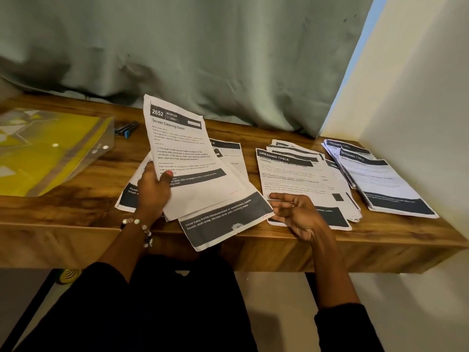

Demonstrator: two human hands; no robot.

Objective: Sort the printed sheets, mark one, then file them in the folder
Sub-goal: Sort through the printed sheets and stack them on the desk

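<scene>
- Sheets (177,148) up in the left hand (153,190), thumb pinching the "Screen Cleaning Check" page above the wooden desk (76,199).
- Right hand (297,214) hovers, fingers loose, holding nothing, over the middle pile (291,174).
- Folder (45,148) far left, cropped; third pile (380,179) crowds the wall.
- Bottom sheet (223,219) overhangs the desk's front edge.

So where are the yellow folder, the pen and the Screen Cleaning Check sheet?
yellow folder (48,148): head view, on its clear cover.
pen (126,129): head view, mid-barrel.
Screen Cleaning Check sheet (181,148): head view, printed text.
</scene>
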